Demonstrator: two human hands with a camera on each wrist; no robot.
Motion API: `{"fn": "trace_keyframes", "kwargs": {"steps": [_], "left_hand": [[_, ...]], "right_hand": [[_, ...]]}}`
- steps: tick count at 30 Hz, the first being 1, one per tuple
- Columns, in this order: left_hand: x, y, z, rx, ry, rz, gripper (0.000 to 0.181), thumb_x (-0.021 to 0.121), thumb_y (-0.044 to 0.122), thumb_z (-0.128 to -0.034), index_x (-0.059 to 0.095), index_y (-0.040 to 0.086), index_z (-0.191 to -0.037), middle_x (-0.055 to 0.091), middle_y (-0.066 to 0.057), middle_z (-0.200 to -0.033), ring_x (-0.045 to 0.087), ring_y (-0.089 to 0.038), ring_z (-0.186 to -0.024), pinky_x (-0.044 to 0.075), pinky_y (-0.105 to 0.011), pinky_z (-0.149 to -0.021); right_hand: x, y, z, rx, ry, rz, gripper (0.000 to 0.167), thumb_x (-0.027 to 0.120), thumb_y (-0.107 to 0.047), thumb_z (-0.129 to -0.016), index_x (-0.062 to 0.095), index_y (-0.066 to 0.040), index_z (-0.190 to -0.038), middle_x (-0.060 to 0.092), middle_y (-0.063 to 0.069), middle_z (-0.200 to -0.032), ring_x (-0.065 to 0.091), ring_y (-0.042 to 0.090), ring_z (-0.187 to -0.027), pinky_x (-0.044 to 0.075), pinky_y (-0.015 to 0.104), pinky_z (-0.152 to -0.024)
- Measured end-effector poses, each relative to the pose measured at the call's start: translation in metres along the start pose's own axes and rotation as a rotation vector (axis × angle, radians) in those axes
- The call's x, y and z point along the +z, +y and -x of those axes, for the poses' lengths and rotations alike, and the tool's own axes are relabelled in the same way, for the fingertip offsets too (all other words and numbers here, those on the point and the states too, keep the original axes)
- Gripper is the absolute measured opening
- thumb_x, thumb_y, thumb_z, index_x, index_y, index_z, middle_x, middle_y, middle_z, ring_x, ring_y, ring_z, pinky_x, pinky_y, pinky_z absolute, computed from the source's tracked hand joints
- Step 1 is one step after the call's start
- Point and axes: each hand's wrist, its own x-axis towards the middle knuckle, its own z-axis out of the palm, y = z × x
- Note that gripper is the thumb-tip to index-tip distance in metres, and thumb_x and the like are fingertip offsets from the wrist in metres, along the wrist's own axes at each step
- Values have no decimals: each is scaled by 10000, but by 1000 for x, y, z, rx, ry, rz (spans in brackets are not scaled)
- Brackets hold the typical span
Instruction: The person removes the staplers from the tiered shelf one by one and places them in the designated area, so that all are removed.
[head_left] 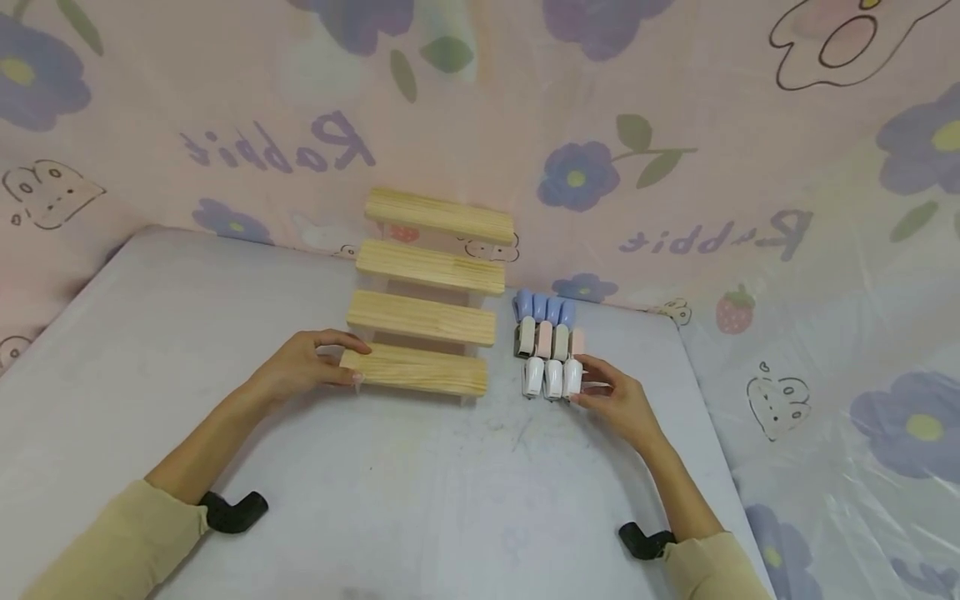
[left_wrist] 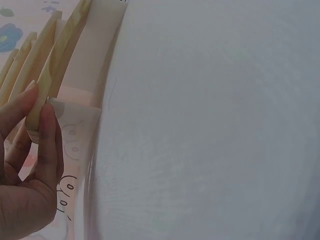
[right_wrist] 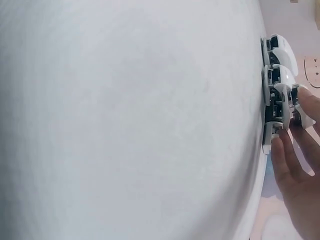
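Note:
A stepped rack with several pale wooden slats (head_left: 416,369) stands on the table toward the back. My left hand (head_left: 300,364) pinches the left end of its lowest, front slat, thumb and fingers on either side of the wood (left_wrist: 50,75). To the rack's right, small clip-like items stand close together in rows: blue ones (head_left: 540,307) at the back, beige and pink ones (head_left: 545,339) in the middle, white ones (head_left: 553,379) in front. My right hand (head_left: 618,402) pinches the rightmost white clip-like item (right_wrist: 306,112), which has a curved top and dark inner parts. Their exact kind is unclear.
The table (head_left: 420,500) has a whitish cover. A pink printed curtain (head_left: 480,100) hangs behind the rack and along the sides. Black curved wrist pieces (head_left: 236,512) stick out from both sleeves.

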Motion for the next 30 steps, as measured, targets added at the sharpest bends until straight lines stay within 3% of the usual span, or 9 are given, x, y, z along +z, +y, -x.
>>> {"fn": "trace_keyframes", "kwargs": {"steps": [6, 13, 14, 21, 30], "left_hand": [[0, 2, 0, 14, -11, 7, 495, 841, 192, -803, 664, 70, -1249, 313, -199, -1565, 657, -271, -1020, 517, -363, -848], [-1, 4, -2, 3, -23, 34, 507, 840, 176, -802, 655, 62, -1260, 296, -188, -1576, 673, -251, -993, 527, -376, -858], [-1, 5, -2, 5, -24, 35, 506, 839, 168, -803, 653, 55, -1260, 301, -192, -1572, 674, -249, -988, 531, -370, -849], [0, 6, -2, 29, -33, 66, 507, 830, 122, -805, 641, 6, -1261, 349, -208, -1538, 674, -223, -932, 549, -336, -808], [-1, 6, -2, 5, -26, 31, 518, 833, 162, -810, 642, 34, -1274, 325, -203, -1558, 669, -229, -975, 541, -343, -822]], "right_hand": [[2, 16, -2, 5, 11, 32, 612, 821, -93, -821, 575, -115, -1381, 675, 125, -1148, 649, 265, -1001, 545, 319, -860], [3, 10, -1, 47, -23, 41, 622, 813, -30, -811, 566, -91, -1378, 642, 192, -1243, 649, 318, -1010, 553, 359, -849], [3, 15, -2, 52, -23, 49, 631, 821, -47, -808, 566, -117, -1381, 641, 176, -1255, 653, 295, -1007, 553, 323, -834], [4, 14, -2, 72, -16, 80, 636, 821, -63, -814, 556, -120, -1389, 650, 185, -1226, 663, 300, -1011, 556, 320, -826], [5, 15, -2, 75, -21, 51, 638, 816, -63, -821, 549, -116, -1398, 628, 190, -1257, 652, 313, -1041, 552, 333, -849]]}}
